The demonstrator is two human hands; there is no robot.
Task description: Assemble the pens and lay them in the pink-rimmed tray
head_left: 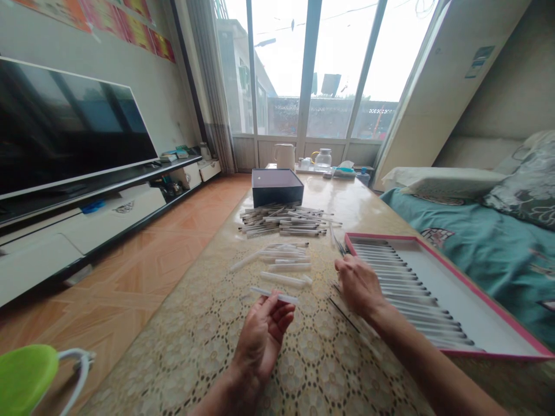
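Observation:
My left hand (263, 329) holds a translucent white plastic tube (284, 297) between thumb and fingers, low over the table. My right hand (358, 283) is closed among thin dark sticks (342, 314) beside the box's left edge; what its fingers pinch is hidden. Ahead of my left hand, several similar loose tubes (281, 279) lie on the tabletop. Farther back is a heap of slim dark-tipped sticks (286, 219), apparently in clear sleeves. To the right, a shallow pink-rimmed box (489, 300) holds a row of the sleeved sticks (410, 280).
A dark open box (277, 195) stands behind the heap on the patterned table (208, 352). At the far end are a kettle (284, 156), a glass jug (323, 159) and a tissue pack (344, 169). A green stool (26, 378) is at lower left; a bed (416, 214) borders the right.

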